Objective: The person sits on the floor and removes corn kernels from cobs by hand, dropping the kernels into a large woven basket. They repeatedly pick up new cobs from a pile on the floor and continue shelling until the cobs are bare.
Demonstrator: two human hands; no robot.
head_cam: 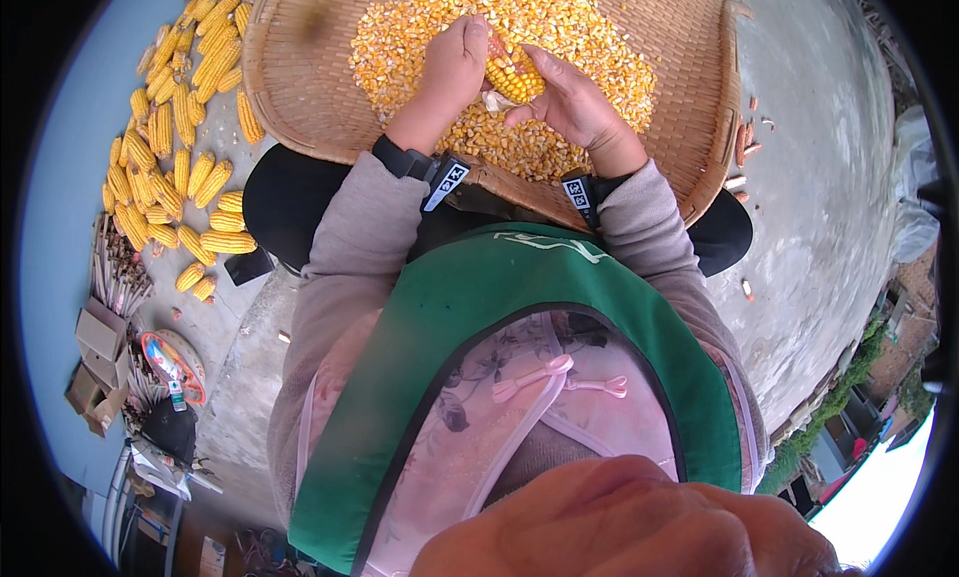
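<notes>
A partly shelled corn cob [514,76] is between my hands, over a woven bamboo winnowing basket [303,90]. My left hand [455,64] grips its upper left end, where the bare reddish core shows. Yellow kernels still cover the lower right end. There my right hand [573,101] curves around the cob, its thumb along the upper side and its fingers below. A scrap of pale husk [494,101] hangs beneath the cob. Loose yellow kernels [509,4] form a broad heap in the basket under both hands.
Whole corn cobs [150,172] are piled on the concrete floor to the left, near a dark flat object [249,266]. Cardboard boxes [101,345] and an oval basin [174,363] stand farther back. Stripped cobs [742,144] lie right of the basket.
</notes>
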